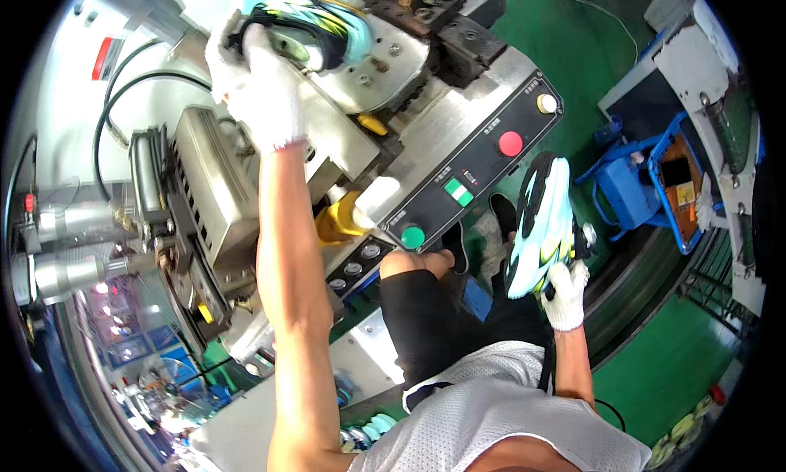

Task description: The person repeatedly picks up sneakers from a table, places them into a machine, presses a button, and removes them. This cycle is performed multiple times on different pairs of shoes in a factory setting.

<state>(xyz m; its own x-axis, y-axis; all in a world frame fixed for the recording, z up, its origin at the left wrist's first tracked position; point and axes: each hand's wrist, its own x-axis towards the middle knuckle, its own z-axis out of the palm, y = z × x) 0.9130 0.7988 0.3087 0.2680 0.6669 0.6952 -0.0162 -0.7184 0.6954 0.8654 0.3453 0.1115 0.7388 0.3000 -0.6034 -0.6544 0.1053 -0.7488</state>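
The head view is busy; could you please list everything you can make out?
Light-blue, black and yellow shoes: two, upper left of centre and right of centre
Blurred shoe-like pieces: uncounted, light blue, lower edge
Large metal machine: at least one, silver-grey, left
Long rectangular control panel: one, black, centre
Round push buttons: three, red, green, pale yellow, on the panel
Round dials: three, pale-faced, lower left of the panel
Chair-like frame: one, blue, right
Floor: one, green, right
Gloved left hand: one, white glove, at the upper shoe
Gloved right hand: one, white glove, gripping the other shoe
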